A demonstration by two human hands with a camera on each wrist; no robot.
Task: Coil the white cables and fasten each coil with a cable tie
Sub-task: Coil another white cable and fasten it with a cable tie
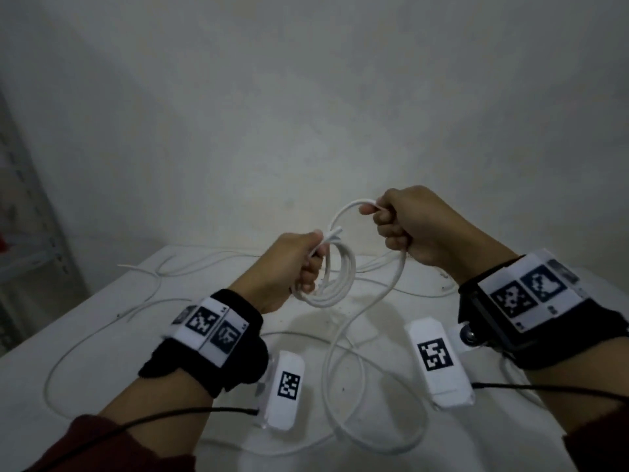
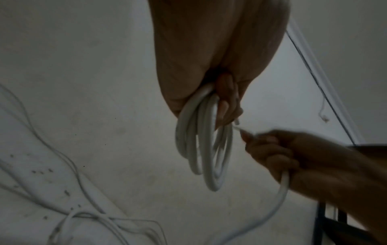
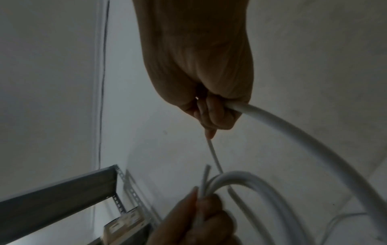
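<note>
Both fists are closed on one white cable (image 1: 343, 338): the left hand (image 1: 289, 264) clamps the finished coil (image 1: 335, 281) above the table (image 1: 102, 318), the right hand (image 1: 408, 226) grips the next loop just beside it. Lay that loop flat against the others, same size, without twisting. I can make out no cable tie, and the cable's far end lies lost among thinner wires.

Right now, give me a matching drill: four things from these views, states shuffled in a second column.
1. left hand
2. right hand
3. loose cable tail
4. thin white cables

A. holds a fresh loop raised above the bundle
B. lie untouched on the table's left part
C. grips the coiled bundle
D. trails from the right hand onto the table

Pairs: 1-C, 2-A, 3-D, 4-B
</note>
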